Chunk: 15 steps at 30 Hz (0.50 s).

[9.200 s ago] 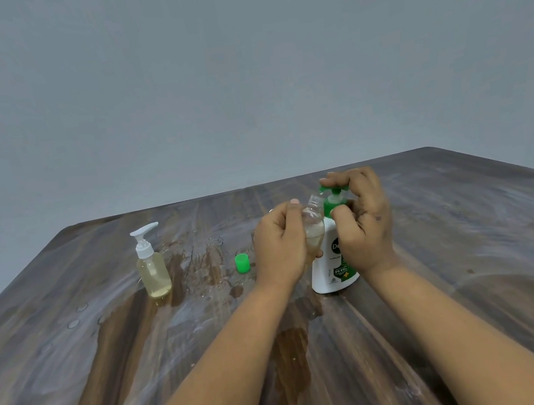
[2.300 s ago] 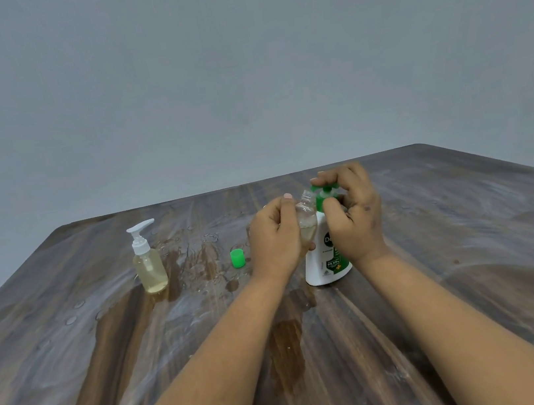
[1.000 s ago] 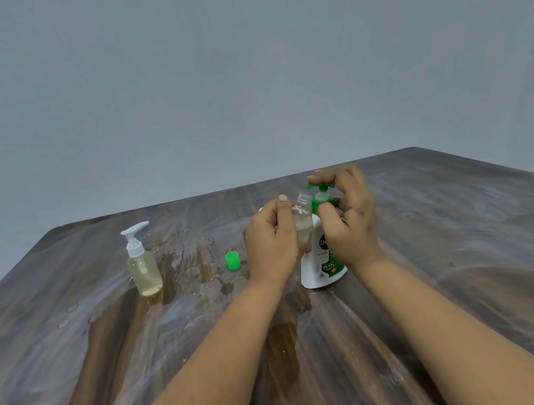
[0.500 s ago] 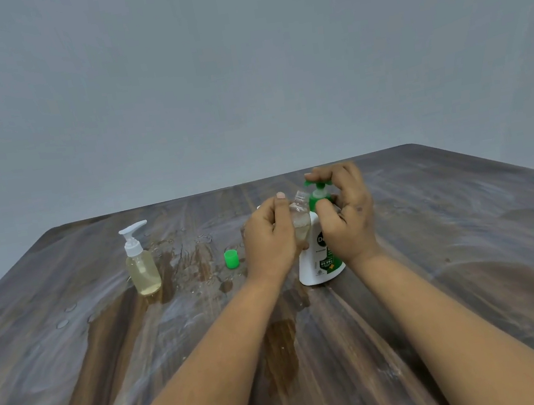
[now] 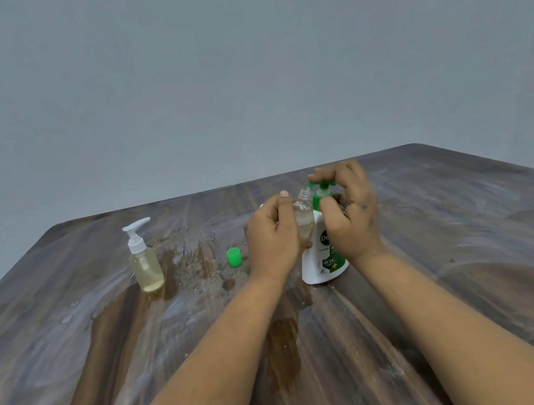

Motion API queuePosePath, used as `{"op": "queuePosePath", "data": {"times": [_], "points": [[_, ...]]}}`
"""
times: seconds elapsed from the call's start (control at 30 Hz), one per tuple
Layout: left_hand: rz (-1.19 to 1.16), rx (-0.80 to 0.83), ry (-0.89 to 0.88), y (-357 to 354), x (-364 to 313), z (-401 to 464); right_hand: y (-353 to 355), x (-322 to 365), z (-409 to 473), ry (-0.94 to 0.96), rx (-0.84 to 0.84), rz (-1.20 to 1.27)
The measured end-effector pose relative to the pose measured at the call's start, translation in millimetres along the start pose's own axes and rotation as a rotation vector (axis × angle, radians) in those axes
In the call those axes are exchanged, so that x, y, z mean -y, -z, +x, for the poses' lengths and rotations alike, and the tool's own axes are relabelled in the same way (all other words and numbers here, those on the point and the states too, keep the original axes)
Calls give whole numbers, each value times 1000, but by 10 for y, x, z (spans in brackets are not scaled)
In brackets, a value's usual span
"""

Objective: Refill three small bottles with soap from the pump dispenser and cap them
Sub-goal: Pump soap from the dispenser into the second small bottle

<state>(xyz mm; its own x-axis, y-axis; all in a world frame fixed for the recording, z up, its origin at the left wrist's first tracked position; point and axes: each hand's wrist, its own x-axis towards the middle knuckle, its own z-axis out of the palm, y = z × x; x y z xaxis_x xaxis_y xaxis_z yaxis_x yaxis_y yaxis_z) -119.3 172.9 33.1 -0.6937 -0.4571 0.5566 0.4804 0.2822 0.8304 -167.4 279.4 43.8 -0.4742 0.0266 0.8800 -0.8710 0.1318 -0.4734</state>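
Mid-fill: left hand (image 5: 272, 236) held an uncapped bottle (image 5: 304, 217) at the dispenser (image 5: 322, 256) spout, right hand (image 5: 351, 210) on its pump; cap (image 5: 234, 256) lay mid-desk, capping pending.

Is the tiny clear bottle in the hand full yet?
Not yet. The small clear bottle shows pale yellowish soap only low down; its upper part looks empty.

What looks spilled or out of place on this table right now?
Wet patches and droplets darken the table between the clear pump bottle and the left hand, with another stain nearer the camera. A loose green cap stands alone among them, off any bottle.
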Motion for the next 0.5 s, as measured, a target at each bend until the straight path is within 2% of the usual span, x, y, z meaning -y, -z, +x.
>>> {"op": "queuePosePath", "data": {"times": [0.5], "points": [[16, 0, -5, -7, -7, 7, 8, 4, 7, 10, -1, -19]]}}
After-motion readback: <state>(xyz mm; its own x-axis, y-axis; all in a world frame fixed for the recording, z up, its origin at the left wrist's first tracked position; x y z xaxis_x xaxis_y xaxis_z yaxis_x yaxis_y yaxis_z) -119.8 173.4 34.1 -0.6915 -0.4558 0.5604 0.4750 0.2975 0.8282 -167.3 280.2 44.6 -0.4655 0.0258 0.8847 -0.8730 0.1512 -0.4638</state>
